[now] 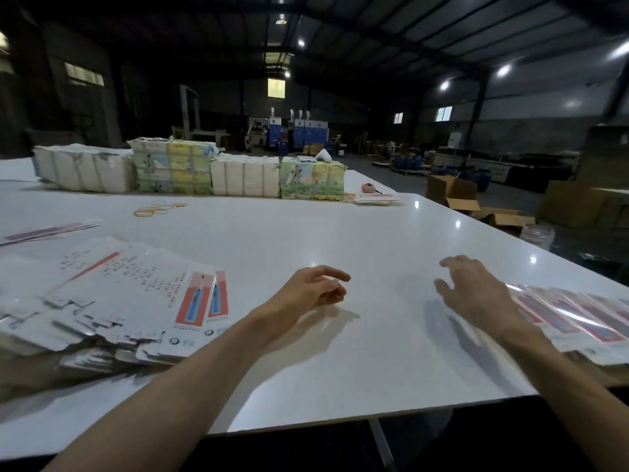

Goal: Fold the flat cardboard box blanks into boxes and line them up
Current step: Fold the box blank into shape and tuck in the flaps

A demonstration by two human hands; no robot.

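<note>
Both hands empty: the left hand (316,287) hangs over the middle of the white table (340,226) with fingers loosely curled on nothing, and the right hand (476,291) hovers with fingers spread, gripping nothing either.

The pile of flat blanks (136,294) lies fanned toward the table's near left edge, to the left of the left hand. That hand is plainly the nearer one, and the right is well apart from the pile. The top blank's red-printed panel faces up at the pile's right side, and its long axis seems to run from the near edge away toward the far left corner, so a pick would likely mean a sideways reach by the left hand.

By the near right corner runs a row of glossy red-and-white pieces (578,318), just beside the right hand. They are probably boxes already lined up, though blur leaves that uncertain. Rubber bands (160,208) lie scattered toward the far edge.
</note>
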